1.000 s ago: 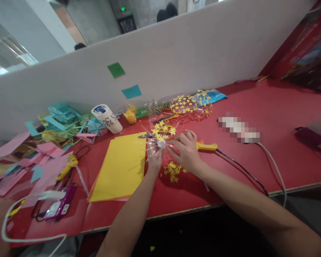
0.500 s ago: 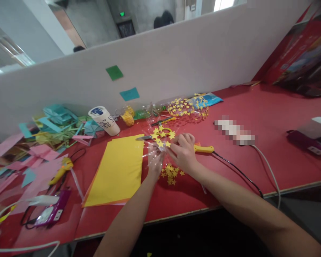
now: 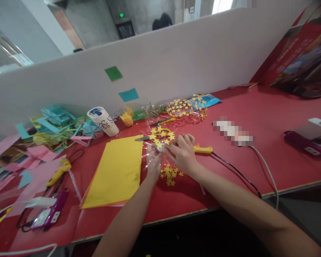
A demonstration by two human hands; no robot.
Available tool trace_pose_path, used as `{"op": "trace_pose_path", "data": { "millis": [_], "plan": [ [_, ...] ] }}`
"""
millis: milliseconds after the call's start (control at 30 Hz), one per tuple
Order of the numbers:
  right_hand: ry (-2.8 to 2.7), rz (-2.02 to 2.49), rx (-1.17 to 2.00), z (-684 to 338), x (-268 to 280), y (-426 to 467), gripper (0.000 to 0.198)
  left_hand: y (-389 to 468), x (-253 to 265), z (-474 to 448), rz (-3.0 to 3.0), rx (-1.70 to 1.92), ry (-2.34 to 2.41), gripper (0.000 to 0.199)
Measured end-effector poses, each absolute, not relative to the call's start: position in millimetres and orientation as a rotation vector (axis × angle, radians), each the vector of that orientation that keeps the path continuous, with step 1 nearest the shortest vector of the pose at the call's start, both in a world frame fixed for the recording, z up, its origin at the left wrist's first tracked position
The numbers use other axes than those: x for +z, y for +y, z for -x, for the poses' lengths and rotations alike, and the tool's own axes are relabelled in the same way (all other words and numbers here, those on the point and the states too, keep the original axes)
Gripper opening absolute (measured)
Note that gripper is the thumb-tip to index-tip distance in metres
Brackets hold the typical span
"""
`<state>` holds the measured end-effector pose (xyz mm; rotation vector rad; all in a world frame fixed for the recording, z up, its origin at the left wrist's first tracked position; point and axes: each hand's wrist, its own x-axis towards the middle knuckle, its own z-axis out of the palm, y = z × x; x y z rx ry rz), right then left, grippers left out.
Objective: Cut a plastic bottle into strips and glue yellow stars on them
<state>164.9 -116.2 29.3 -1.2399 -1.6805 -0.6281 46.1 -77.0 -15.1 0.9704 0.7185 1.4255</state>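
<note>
My left hand [image 3: 154, 162] is closed around the base of a spray of clear plastic strands [image 3: 149, 151] with yellow stars [image 3: 159, 145] at the tips. From the right, my right hand [image 3: 184, 151] reaches to the same spray, thumb and fingers pinched at its edge. Whatever is between those fingertips is too small to make out. On the table below the hands lies a loose pile of yellow stars [image 3: 171, 175]. Scissors [image 3: 143, 138] with yellow handles lie behind the spray, partly hidden by it. A yellow glue gun [image 3: 204, 149] rests beside my right hand.
Yellow paper sheets [image 3: 115, 171] lie left of my hands. Behind stand a paper cup [image 3: 104, 123], a utility knife [image 3: 163, 122] and a star-covered clear ball-like shape [image 3: 180, 108]. Folded coloured paper [image 3: 56, 119] and a purple power strip [image 3: 52, 212] occupy the left. A black cord [image 3: 238, 171] runs right.
The view has shifted slightly. Both hands stay at the spray, and its stars have turned a little; the things on the table lie as before.
</note>
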Motion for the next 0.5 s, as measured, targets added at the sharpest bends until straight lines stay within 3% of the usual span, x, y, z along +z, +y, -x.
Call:
{"op": "trace_pose_path", "data": {
  "millis": [500],
  "plan": [
    [-1.741,1.230,-0.676,-164.4,30.6,-118.4,0.015,-74.1,-17.6,-43.6,-1.015,1.433,0.731,0.043]
  ]
}}
